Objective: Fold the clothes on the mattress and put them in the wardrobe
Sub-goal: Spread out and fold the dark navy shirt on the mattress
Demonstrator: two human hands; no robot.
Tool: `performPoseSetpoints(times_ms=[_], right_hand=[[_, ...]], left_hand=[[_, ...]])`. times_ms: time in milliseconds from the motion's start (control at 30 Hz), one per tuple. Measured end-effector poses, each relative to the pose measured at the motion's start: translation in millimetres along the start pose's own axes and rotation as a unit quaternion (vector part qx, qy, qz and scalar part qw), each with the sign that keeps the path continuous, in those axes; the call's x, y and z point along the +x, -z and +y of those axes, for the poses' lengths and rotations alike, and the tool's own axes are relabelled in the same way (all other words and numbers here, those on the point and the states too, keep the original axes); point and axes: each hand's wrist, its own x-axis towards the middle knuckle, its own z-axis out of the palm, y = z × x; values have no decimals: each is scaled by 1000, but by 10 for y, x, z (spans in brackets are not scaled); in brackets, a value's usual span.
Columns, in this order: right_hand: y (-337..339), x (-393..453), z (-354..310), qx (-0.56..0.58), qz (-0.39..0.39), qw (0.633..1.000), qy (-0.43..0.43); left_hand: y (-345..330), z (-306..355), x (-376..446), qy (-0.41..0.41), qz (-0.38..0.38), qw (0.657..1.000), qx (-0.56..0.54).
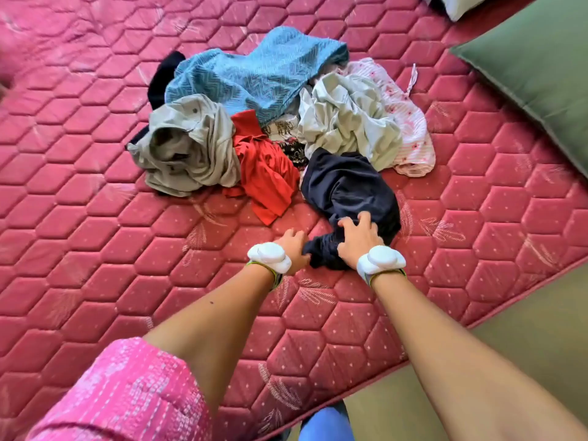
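The red quilted mattress point(95, 218) fills nearly the whole view and carries everything, serving as the folding surface. A green pillow point(537, 74) lies at its 2 o'clock corner, well clear of the laundry.

The clothes sit in one loose heap just above centre, none yet folded by the look of it. At 12 o'clock is a blue patterned garment point(254, 74), the largest, draped over the others. At 9 o'clock of the heap lies a crumpled grey garment point(187, 148); at 3 o'clock a pale grey-white garment point(346, 119) rests on a pink floral piece point(410, 122). A red shirt point(267, 176) spills toward 6 o'clock.

The dark navy garment point(350, 186) lies at the heap's 5 o'clock edge, nearest the person, probably chosen because it pulls free easily. The right hand point(359, 237) has fingers curled into its cloth; the left hand point(292, 246) pinches its near edge, both seemingly drawing it out for spreading.

No wardrobe or other container is in view.
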Motion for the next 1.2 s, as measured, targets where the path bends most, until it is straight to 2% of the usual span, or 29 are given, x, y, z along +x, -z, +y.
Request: performPoseSetpoints(times_ms=[67,167,300,367,433,467,500,567,600,633,667,733,767,800,867,900,933,967,1033,1067,1100,1200], right_hand=[[2,164,120,-67,42,997,-1],[-85,400,311,-116,56,992,1],[-189,592,482,-56,24,998,-9],[-174,625,466,-27,11,1000,-9],[-156,558,392,-15,10,999,27],[-164,488,336,-10,9,998,55],[-197,389,285,2,7,997,81],[-277,175,175,76,-4,991,108],[-305,88,127,122,-18,985,121],[-332,13,89,160,-45,976,143],[-337,-38,62,191,-84,963,170],[-294,-147,32,242,-152,936,204],[-271,-188,20,256,-140,934,207],[-263,-203,27,263,-94,941,192],[-268,-242,82,249,4,963,104],[-270,-270,119,239,0,970,46],[-270,-301,144,245,-41,969,-8],[-281,-326,165,286,-101,952,-36],[-324,-402,176,389,-195,900,-34],[-330,-445,158,411,-213,886,-17],[-350,-492,129,406,-199,892,-2],[-344,-631,-32,357,-58,932,-2]], left_hand=[[-42,109,177,-1,-3,1000,-2],[-100,252,363,-19,-12,999,-30],[-199,403,485,-25,-33,995,-95],[-241,460,492,-8,-51,987,-153],[-290,548,438,47,-45,971,-228],[-298,561,427,106,-34,945,-308],[-297,594,408,159,-23,893,-421],[-251,581,347,208,-7,745,-634],[-243,516,329,221,5,702,-677],[-226,463,278,238,14,684,-690],[-250,370,251,251,16,697,-672],[-237,244,88,247,40,767,-590],[-237,187,13,238,49,796,-554],[-237,127,-54,231,53,811,-534],[-217,20,-199,226,75,803,-546],[-241,-53,-237,225,101,790,-561],[-353,-202,-175,230,117,775,-577],[-459,-320,-117,239,123,752,-602],[-448,-289,-249,227,132,701,-663],[-321,-145,-427,212,135,686,-683],[-248,-60,-555,192,139,681,-692],[-248,-144,-738,153,179,694,-680]])
